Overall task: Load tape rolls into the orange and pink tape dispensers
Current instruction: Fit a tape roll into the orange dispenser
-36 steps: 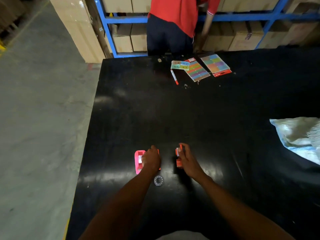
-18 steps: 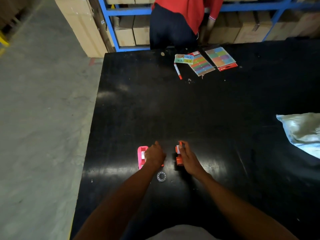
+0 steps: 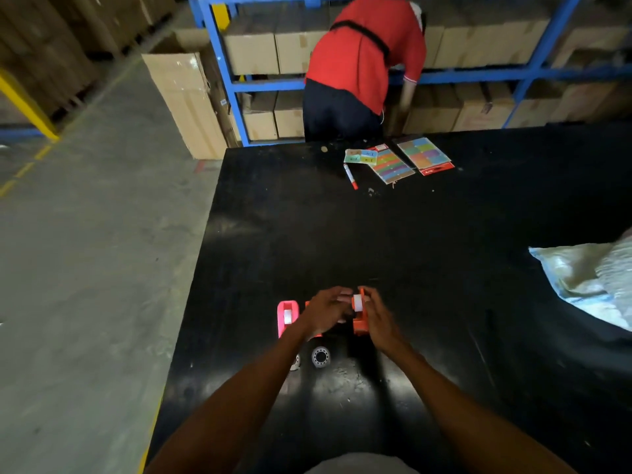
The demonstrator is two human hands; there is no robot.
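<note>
Both hands now together on orange dispenser (image 3: 359, 321): left hand (image 3: 325, 311) came off pink dispenser (image 3: 286, 316) at 9 o'clock, right hand (image 3: 379, 319) steadies; seating white roll (image 3: 357, 302).

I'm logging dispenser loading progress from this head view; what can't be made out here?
- Orange dispenser: its sides are covered by both hands, so how the roll is seated is unclear.
- Second orange piece: mostly under the left hand.
- Roll beside the loose tape roll: half hidden by the left forearm.
- Pink dispenser: contents too small to judge.
</note>
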